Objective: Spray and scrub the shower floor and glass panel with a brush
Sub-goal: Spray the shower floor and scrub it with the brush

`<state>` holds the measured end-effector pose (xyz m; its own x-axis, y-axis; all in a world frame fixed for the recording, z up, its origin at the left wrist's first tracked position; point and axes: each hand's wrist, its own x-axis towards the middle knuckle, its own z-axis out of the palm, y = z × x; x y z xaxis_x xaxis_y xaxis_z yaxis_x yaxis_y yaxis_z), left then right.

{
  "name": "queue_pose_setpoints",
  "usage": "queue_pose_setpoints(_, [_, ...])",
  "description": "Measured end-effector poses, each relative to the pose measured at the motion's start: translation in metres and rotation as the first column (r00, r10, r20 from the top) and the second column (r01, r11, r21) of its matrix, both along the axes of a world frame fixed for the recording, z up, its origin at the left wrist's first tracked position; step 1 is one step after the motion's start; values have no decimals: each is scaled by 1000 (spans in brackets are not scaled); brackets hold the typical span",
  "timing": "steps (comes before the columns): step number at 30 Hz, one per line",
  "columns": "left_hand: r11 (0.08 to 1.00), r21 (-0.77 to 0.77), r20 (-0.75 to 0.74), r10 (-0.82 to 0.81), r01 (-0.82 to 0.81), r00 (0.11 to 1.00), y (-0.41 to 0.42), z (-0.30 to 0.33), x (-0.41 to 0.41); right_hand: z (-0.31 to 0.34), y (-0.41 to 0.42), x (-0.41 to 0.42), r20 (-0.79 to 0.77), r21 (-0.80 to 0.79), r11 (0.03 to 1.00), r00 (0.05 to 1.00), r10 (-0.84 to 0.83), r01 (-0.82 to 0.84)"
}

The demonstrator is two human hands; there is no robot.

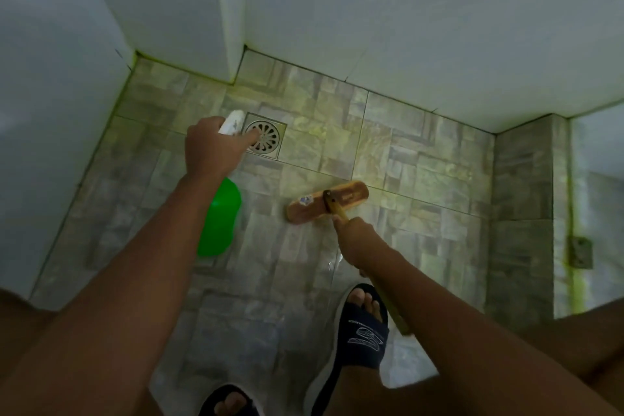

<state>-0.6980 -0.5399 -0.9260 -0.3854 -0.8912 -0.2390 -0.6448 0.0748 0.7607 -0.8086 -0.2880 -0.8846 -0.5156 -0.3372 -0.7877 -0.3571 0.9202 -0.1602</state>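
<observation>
Viewed from above, the left hand [211, 145] is gripping a green spray bottle [218, 218] by its white head [232, 122], fingers curled around it and the index finger extended, holding it over the tiled shower floor [422, 159] just beside the square metal drain [264, 137]. The right hand [359, 240] is closing around the handle of a wooden brush [327, 201], whose head is resting on the tiles. A foot in a dark sandal [359, 331] is standing beneath the handle.

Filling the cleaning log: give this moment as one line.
left hand: green spray bottle, aimed near floor drain | right hand: brush, head on floor tiles
</observation>
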Motion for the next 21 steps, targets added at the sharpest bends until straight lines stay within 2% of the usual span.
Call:
queue_pose_setpoints(3, [998,-44,-6,-44,44,999,-6,-4,0,-11,-64,-31,-39,-89,996,999,-37,33])
queue_pose_setpoints(6, [992,-102,2,-68,68,998,-9,-8,0,-21,-143,-68,39,-208,970,992,-119,125])
queue_pose_setpoints(8, [995,-79,0,-65,65,998,-8,-9,-1,-24,-165,-75,37,-242,962,992,-125,130])
queue_pose_setpoints(10, [993,-78,12,-86,87,996,-6,-6,-2,-20,-150,-66,-31,-241,970,998,-55,46])
queue_pose_setpoints(12, [995,-65,14,-74,74,997,-4,-5,-5,-16,-112,-51,-22,-158,986,999,48,-50])
queue_pose_setpoints(15, [1000,-26,55,2,-1,998,-5,-5,-7,-14,-61,-43,-4,-26,999,999,-38,38])
queue_pose_setpoints(18, [995,-69,51,79,-76,996,-10,0,-8,-20,-63,-49,-42,-26,996,995,-90,89])
queue_pose_setpoints(21, [996,-79,-3,44,-45,999,-16,3,-7,-20,-82,-49,-27,-65,985,986,-163,161])
